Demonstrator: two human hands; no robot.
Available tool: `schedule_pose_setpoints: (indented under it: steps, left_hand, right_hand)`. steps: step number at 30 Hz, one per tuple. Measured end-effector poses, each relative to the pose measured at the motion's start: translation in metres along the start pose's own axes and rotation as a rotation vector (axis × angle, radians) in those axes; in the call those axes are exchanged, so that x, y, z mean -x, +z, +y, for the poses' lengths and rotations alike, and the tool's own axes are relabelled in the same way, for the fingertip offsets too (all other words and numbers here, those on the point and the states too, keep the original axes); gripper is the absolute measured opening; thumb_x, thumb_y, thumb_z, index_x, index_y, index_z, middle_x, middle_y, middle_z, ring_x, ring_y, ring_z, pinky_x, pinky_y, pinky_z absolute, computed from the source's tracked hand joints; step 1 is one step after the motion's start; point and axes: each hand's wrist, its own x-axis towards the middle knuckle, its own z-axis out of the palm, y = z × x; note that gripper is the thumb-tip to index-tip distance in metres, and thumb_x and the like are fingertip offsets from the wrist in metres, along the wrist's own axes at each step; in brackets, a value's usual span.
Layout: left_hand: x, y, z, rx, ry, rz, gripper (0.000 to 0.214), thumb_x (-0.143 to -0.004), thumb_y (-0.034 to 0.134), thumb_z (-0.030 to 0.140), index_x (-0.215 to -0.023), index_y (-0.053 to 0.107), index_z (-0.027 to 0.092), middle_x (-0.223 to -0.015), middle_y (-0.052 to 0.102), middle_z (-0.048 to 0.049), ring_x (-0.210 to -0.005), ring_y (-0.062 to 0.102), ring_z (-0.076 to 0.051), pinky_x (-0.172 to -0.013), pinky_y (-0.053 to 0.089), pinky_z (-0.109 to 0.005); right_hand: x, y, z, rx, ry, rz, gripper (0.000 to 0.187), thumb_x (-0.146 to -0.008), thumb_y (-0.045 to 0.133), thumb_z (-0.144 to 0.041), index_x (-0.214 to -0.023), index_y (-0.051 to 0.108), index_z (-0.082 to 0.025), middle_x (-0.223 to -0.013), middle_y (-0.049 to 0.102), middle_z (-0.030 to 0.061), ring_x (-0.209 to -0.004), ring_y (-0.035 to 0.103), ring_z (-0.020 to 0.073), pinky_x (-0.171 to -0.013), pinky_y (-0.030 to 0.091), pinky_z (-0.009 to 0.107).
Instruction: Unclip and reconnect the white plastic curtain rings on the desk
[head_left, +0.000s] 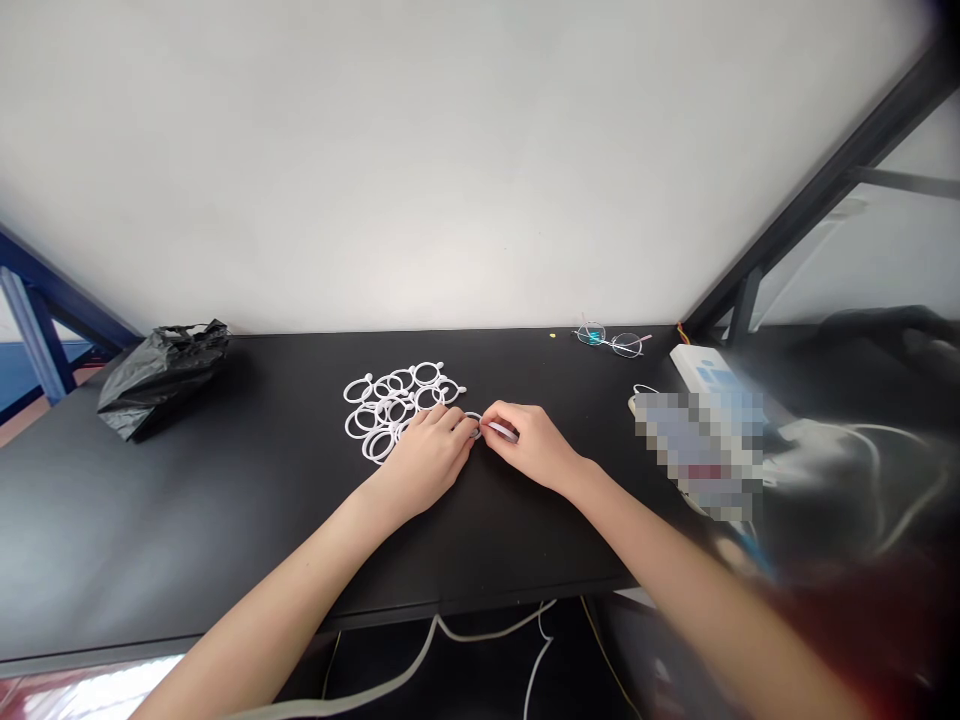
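A linked cluster of several white plastic rings (394, 402) lies on the black table (225, 500), a little behind my hands. My left hand (431, 455) rests palm down at the cluster's right edge, its fingertips pinching a white ring (472, 420) there. My right hand (529, 445) meets it from the right, fingers closed on another white ring (501, 431) held against the first. Both forearms reach in from the near edge.
A crumpled black plastic bag (161, 375) sits at the far left of the table. A pair of glasses (611, 341) lies by the wall at the back right. A white box (705, 372), cables and blurred items crowd the right side. White cords hang below the front edge.
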Motion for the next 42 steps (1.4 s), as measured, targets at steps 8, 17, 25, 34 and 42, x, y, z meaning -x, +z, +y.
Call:
schedule_pose_setpoints:
  steps: [8, 17, 25, 34, 42]
  left_hand:
    - [-0.0003, 0.0015, -0.0007, 0.011, 0.000, 0.015, 0.021, -0.099, 0.036, 0.019, -0.100, 0.057, 0.016, -0.096, 0.061, -0.0070, -0.088, 0.057, -0.022, -0.080, 0.048, -0.038]
    - [0.0003, 0.0025, -0.0017, 0.029, 0.008, 0.029, 0.020, -0.097, 0.041, 0.019, -0.105, 0.058, 0.016, -0.098, 0.062, -0.0083, -0.091, 0.059, -0.023, -0.081, 0.050, -0.040]
    - [-0.0002, 0.0024, -0.0010, 0.001, 0.004, 0.025, 0.019, -0.097, 0.041, 0.020, -0.105, 0.058, 0.016, -0.098, 0.062, -0.0079, -0.090, 0.059, -0.023, -0.080, 0.049, -0.039]
    - [-0.0006, 0.0016, -0.0010, 0.017, -0.006, 0.003, 0.020, -0.098, 0.041, 0.021, -0.107, 0.058, 0.016, -0.099, 0.062, -0.0080, -0.092, 0.058, -0.023, -0.081, 0.049, -0.039]
    - [-0.0006, 0.0036, -0.0011, 0.019, -0.007, 0.018, 0.020, -0.099, 0.039, 0.021, -0.105, 0.057, 0.017, -0.098, 0.061, -0.0074, -0.091, 0.057, -0.023, -0.080, 0.048, -0.038]
  right_hand:
    - [0.0005, 0.0010, -0.0001, -0.020, -0.010, 0.014, 0.008, -0.087, 0.054, -0.017, -0.080, 0.057, -0.020, -0.071, 0.058, -0.0021, -0.061, 0.050, 0.0110, -0.058, 0.036, 0.022]
    - [0.0016, -0.0003, -0.0033, 0.024, -0.014, -0.035, 0.006, -0.087, 0.056, -0.018, -0.082, 0.057, -0.020, -0.070, 0.053, -0.0029, -0.059, 0.046, 0.0106, -0.057, 0.035, 0.022]
    - [0.0012, -0.0004, -0.0014, 0.032, -0.009, -0.054, 0.005, -0.087, 0.056, -0.018, -0.083, 0.058, -0.021, -0.070, 0.053, -0.0030, -0.060, 0.047, 0.0110, -0.057, 0.035, 0.023]
    - [0.0006, 0.0004, 0.0000, 0.022, -0.001, -0.052, 0.009, -0.088, 0.054, -0.019, -0.080, 0.056, -0.021, -0.068, 0.053, -0.0034, -0.060, 0.047, 0.0108, -0.057, 0.035, 0.022]
    - [0.0001, -0.0004, -0.0020, -0.014, 0.025, -0.043, 0.009, -0.089, 0.053, -0.020, -0.081, 0.049, -0.022, -0.066, 0.054, -0.0044, -0.057, 0.047, 0.0109, -0.056, 0.036, 0.022]
